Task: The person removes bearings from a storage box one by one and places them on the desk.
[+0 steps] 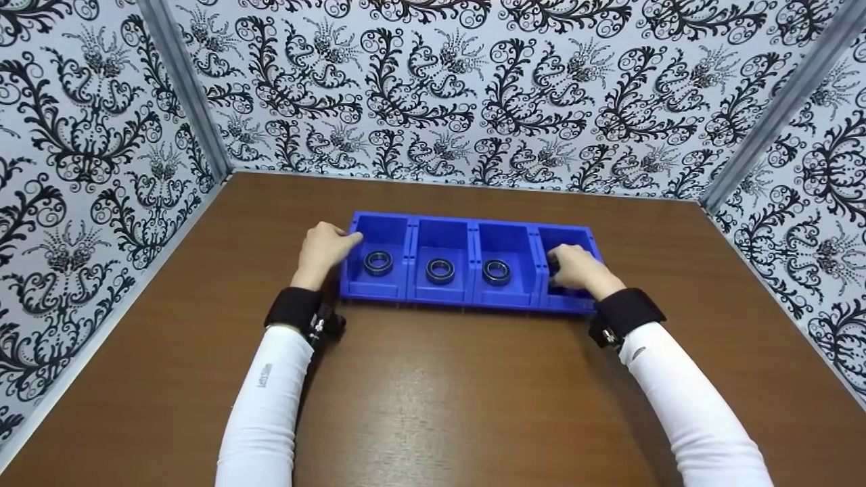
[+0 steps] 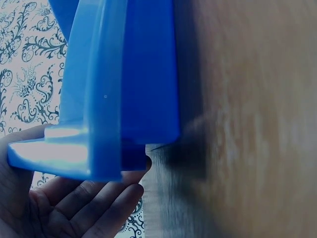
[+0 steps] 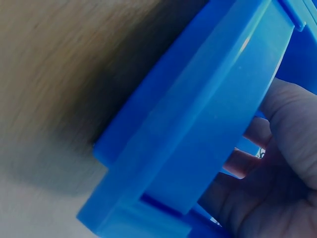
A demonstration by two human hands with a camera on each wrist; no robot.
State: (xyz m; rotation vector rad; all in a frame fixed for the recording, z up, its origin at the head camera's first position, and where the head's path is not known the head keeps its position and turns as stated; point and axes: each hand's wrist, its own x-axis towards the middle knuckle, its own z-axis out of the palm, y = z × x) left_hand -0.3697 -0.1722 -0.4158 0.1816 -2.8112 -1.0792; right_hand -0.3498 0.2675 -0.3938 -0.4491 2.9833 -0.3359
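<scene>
A row of joined blue storage bins stands on the brown table, four-sided compartments side by side. Black ring bearings lie flat in the left three: one at left, one in the middle, one further right. My left hand holds the row's left end, its thumb at the rim and the other fingers outside the wall, as the left wrist view shows. Inside the rightmost compartment, my right hand has curled fingers at a dark bearing, mostly hidden; the right wrist view shows only the hand behind the bin's front.
The brown table extends around the bins. Patterned black-and-white walls enclose its back and sides, with grey metal posts at the corners.
</scene>
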